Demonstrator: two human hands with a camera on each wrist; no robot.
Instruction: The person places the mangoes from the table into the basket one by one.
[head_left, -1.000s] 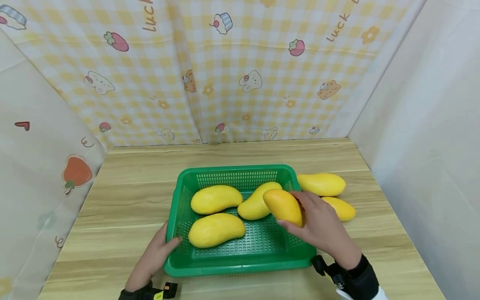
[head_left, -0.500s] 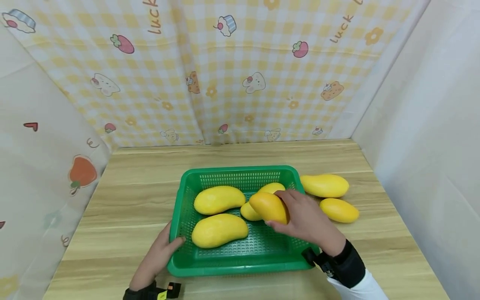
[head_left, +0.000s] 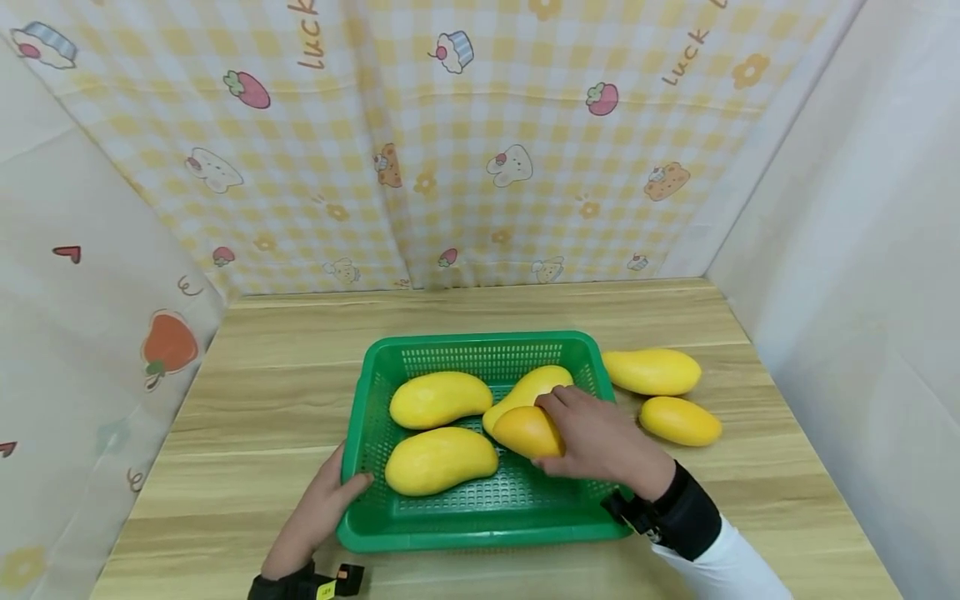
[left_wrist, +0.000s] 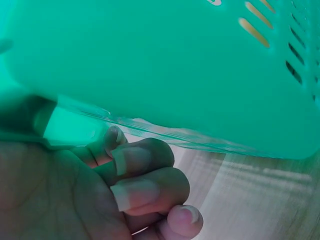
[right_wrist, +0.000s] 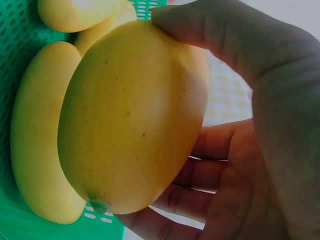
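Observation:
Low inside the green plastic basket point(head_left: 480, 540), my right hand point(head_left: 603, 437) grips an orange-yellow mango point(head_left: 527, 431). In the right wrist view thumb and fingers wrap the same mango point(right_wrist: 132, 120), which has small dark specks. Three other yellow mangoes lie in the basket: one at the back left point(head_left: 441, 398), one at the front left point(head_left: 441, 460), and one at the back right point(head_left: 543, 383), partly covered by the held one. My left hand point(head_left: 318, 500) holds the basket's left side, thumb over the rim; its curled fingers point(left_wrist: 150, 192) show under the wall in the left wrist view.
Two more mangoes lie on the wooden table point(head_left: 292, 350) right of the basket, one farther back point(head_left: 652, 372) and one nearer point(head_left: 680, 421). A checked cloth point(head_left: 465, 208) hangs behind the table, and pale cloth stands at both sides.
My right hand has carried the mango leftward and down into the basket, beside the back right mango. My left hand keeps its hold on the basket. The head view has shifted slightly.

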